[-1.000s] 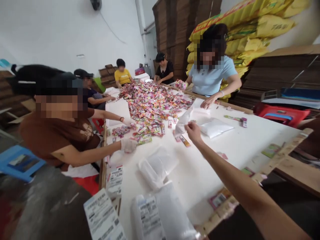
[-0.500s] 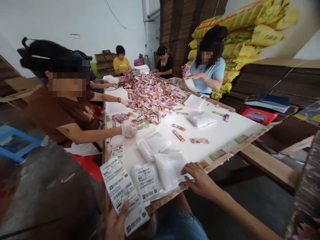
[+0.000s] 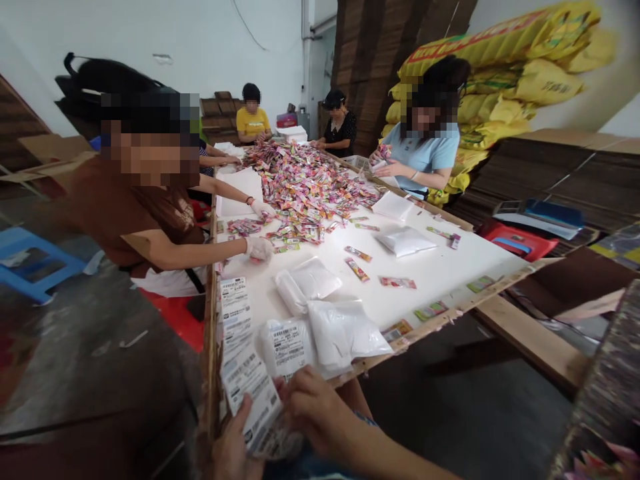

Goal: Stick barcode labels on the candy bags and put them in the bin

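Observation:
My left hand [image 3: 234, 443] grips a strip of printed shipping labels [image 3: 250, 383], its thumb on the front. The strip runs up along the table's left edge. My right hand [image 3: 315, 407] is closed at the strip's lower right edge, fingertips curled and partly hidden; what they pinch I cannot make out. Just beyond it lies a white bag with a label [image 3: 289, 343] stuck on. Beside that are more stuffed white bags: a plain bag [image 3: 345, 333] near the front edge and another bag [image 3: 310, 283] behind it.
A large heap of small colourful sachets [image 3: 310, 180] covers the table's far half. A co-worker's gloved hand [image 3: 259, 249] reaches in from the left. Loose sachets [image 3: 357, 269] and a filled bag [image 3: 406, 240] lie to the right. A wooden rim [image 3: 450, 317] edges the table.
My right hand has left the plain white bag at the table edge and moved left to the label strip. The strip in my left hand has shifted slightly. The view has turned a little left.

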The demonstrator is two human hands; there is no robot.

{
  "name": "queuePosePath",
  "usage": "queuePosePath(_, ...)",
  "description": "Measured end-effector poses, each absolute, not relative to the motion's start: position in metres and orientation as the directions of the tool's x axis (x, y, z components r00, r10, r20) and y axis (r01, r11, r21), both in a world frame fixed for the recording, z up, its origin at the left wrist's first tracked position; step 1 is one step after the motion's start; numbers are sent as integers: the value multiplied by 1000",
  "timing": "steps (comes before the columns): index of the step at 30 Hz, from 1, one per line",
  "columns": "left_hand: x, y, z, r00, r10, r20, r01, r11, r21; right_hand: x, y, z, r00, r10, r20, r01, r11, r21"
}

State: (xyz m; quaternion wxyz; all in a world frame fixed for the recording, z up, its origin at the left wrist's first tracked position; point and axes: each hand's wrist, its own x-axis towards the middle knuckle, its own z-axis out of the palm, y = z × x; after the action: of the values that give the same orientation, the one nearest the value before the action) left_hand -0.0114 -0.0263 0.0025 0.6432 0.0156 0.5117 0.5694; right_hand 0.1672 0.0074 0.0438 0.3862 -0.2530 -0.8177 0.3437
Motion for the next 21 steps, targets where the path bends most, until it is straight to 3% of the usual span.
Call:
queuePosePath(4, -5, -19, 11, -187, 761, -621, -723, 322, 612, 184, 15, 61, -509, 792, 338, 204, 493, -846)
queuePosePath(10, 10, -20, 26, -97, 734, -672, -782, 361, 507, 153, 12, 35, -639, 701, 318, 265, 588, -764)
queuePosePath(14, -6, -20, 12, -313, 673, -670, -746, 262, 612, 168, 12, 64, -558, 718, 417, 111, 562, -820)
queuePosePath(16, -17, -18, 5, -446, 631, -634, -712, 179, 679, 197, 29, 86, -385, 793, 472, -2, 511, -859)
queuePosePath(18, -26, -15, 2, -502, 623, -600, -676, 150, 722, 228, 59, 95, -53, 872, 486, -34, 485, -874)
queuePosePath(20, -29, -13, 0, -499, 638, -587, -647, 176, 742, 251, 95, 81, 184, 888, 421, 47, 420, -906)
queuePosePath(21, -28, -13, 0, -496, 652, -574, -631, 185, 754, 257, 111, 66, 199, 908, 369, 131, 349, -928)
